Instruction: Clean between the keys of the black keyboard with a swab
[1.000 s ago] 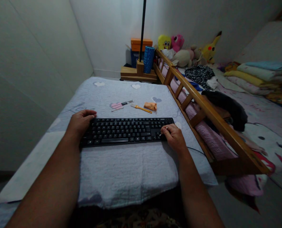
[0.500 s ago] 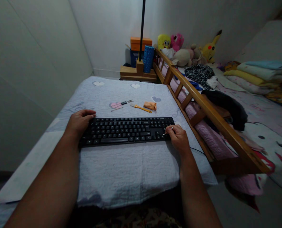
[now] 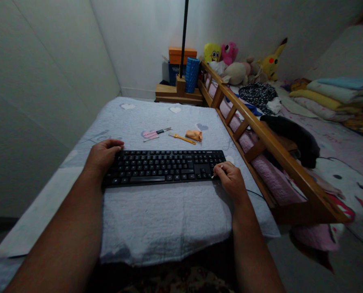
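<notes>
"What was laid out, largest first?"

"A quilted cover [image 3: 166,221] was spread beneath the left hand [image 3: 103,155] and the right hand [image 3: 231,177]. On it a black full-size keyboard [image 3: 157,166] was set between them, its long axis run from one to the other."

"And the hands?"

"They were held well apart. The left was rested at the keyboard's left end; whether it was clamped there could not be told. Beyond the keyboard, between the hands, a yellow-handled brush [image 3: 184,139] was seen lying."

"And the smallest?"

"A cotton swab [image 3: 213,176] was pinched in the right hand, slanted over the keyboard's right end, to which that hand was nearer."
</notes>
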The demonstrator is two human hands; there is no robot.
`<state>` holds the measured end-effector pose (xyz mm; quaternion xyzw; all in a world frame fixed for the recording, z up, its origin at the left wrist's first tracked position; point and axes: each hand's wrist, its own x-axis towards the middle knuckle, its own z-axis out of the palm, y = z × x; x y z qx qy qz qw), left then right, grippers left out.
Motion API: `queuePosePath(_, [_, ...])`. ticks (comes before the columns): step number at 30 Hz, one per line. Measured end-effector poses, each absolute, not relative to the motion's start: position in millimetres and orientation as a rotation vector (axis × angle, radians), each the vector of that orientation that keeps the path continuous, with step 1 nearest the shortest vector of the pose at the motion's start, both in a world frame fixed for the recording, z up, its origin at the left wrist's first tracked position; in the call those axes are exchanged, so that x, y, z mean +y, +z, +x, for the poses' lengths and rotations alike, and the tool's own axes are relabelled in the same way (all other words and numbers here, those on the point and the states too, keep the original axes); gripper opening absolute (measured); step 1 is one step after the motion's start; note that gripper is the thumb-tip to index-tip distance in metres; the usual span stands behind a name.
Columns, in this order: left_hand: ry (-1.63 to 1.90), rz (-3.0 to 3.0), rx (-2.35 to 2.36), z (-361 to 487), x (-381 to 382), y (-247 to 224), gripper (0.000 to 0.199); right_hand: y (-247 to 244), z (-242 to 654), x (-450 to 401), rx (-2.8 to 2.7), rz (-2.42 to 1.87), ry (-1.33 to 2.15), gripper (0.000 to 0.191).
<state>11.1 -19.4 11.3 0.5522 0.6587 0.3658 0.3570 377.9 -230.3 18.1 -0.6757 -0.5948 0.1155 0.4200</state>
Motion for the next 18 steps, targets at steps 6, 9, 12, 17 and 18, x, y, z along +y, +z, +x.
queuePosePath(6, [0.964, 1.428, 1.690, 12.3, -20.8, 11.7, 0.027, 20.5, 372.1, -230.5, -1.544, -1.656, 0.304, 0.026])
queuePosePath(9, [0.970, 1.431, 1.689, 12.3, -20.8, 11.7, 0.027, 20.9, 369.6, -230.2, -1.569, -1.645, 0.302, 0.025])
queuePosePath(12, [0.960, 1.450, 1.694, 12.3, -20.9, 12.6, 0.027, 20.5, 368.3, -229.5, -1.589, -1.636, 0.302, 0.025])
queuePosePath(17, [0.939, 1.439, 1.717, 14.1, -22.9, 16.4, 0.028, 19.7, 367.7, -228.3, -1.604, -1.623, 0.304, 0.025])
queuePosePath(18, [0.942, 1.434, 1.718, 14.6, -23.4, 17.2, 0.027, 19.5, 367.8, -228.2, -1.600, -1.625, 0.306, 0.026])
